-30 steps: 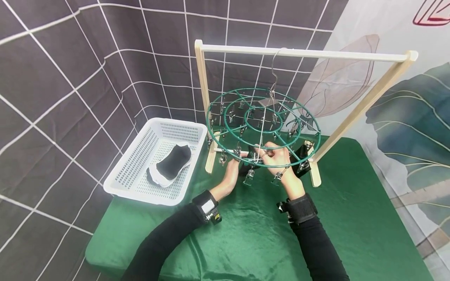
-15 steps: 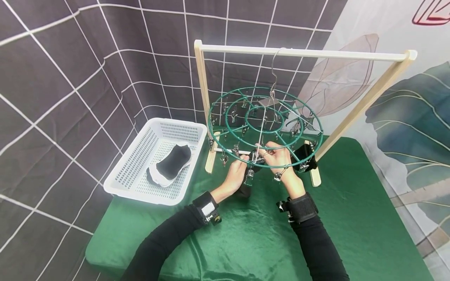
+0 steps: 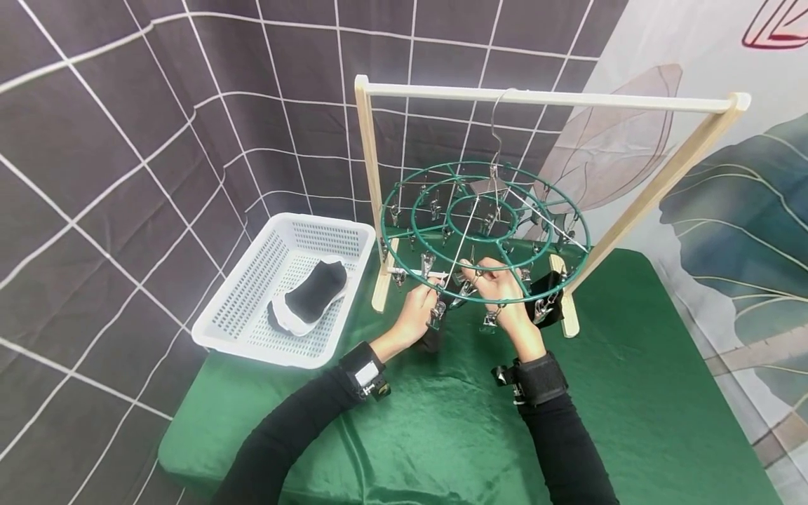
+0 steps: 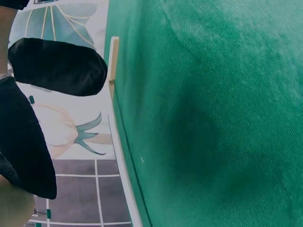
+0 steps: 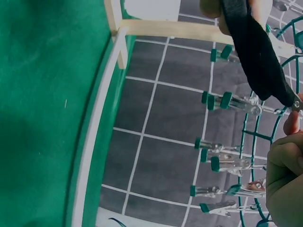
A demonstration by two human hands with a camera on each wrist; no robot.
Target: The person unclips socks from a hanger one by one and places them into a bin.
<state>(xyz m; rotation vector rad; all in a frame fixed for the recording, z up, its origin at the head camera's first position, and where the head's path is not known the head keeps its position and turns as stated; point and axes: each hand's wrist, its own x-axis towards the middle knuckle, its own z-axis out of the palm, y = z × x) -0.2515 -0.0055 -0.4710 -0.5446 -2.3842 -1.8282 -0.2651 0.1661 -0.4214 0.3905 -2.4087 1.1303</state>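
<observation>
My left hand (image 3: 413, 314) grips a black sock (image 5: 251, 52) below the front rim of a round green clip hanger (image 3: 419, 272). In the right wrist view the sock slants from the left fingers down to a metal clip (image 5: 297, 105). My right hand (image 3: 501, 287) pinches that clip between thumb and fingers, right at the sock's edge. The left wrist view shows the held sock's dark end hanging down beside the left hand. A second black sock (image 4: 59, 66) hangs from the hanger's right side, partly behind the right wrist in the head view.
The hanger hooks over the white bar (image 3: 543, 97) of a wooden stand, with several free clips (image 5: 232, 101) dangling around it. A white perforated basket (image 3: 217, 335) at left holds black and white socks (image 3: 315, 291). Green cloth (image 3: 429, 435) covers the table.
The hanger has turned a little, its front clips shifting left. My left hand has come lower and the sock now hangs below it. The right hand stays at the front rim.
</observation>
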